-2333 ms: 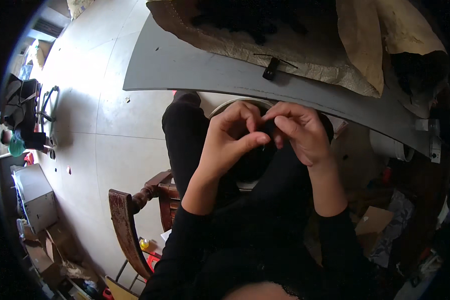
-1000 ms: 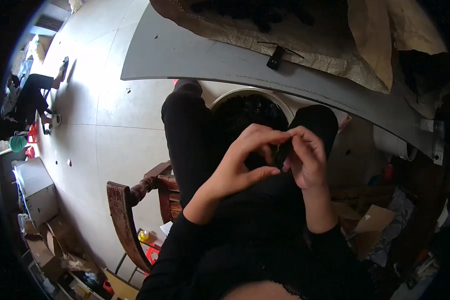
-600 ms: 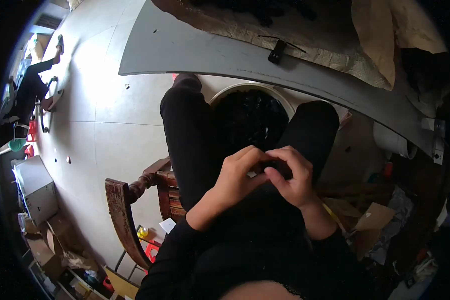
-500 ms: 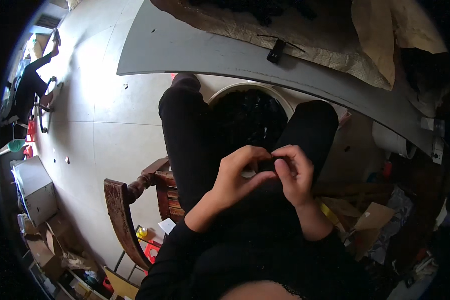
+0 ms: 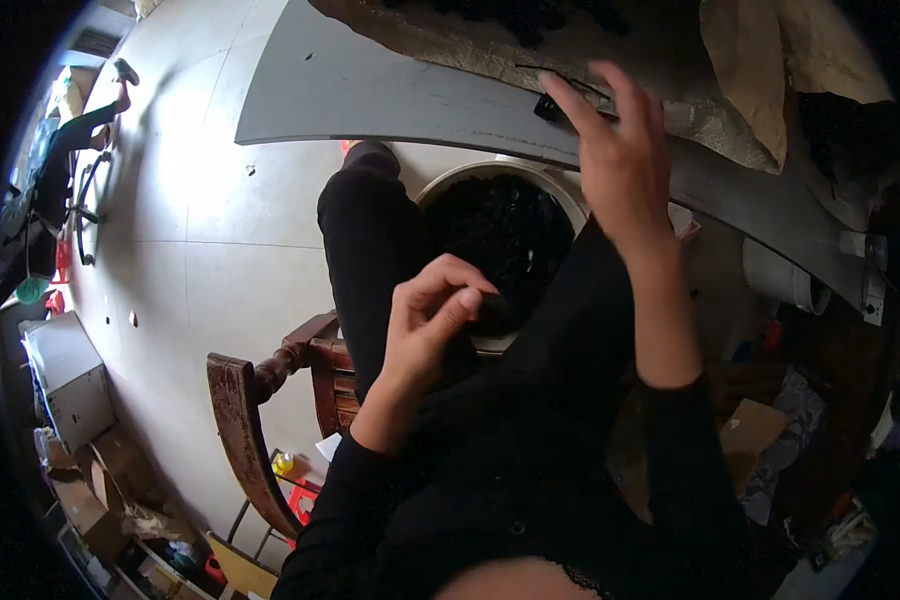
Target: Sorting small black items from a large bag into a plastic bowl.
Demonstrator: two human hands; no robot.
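Noted left hand (image 5: pixel 420 325) pinched closed by bucket (image 5: pixel 490 167), contents unconfirmed, and right hand (image 5: pixel 626 165) spread, blurred, near black part (image 5: pixel 544 107) on desk (image 5: pixel 370 100). Judged part light and stiff, best gripped by its body.

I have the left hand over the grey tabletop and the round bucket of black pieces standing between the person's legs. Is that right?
Not the left hand: the head view shows the right hand over the grey tabletop. The rest stands.
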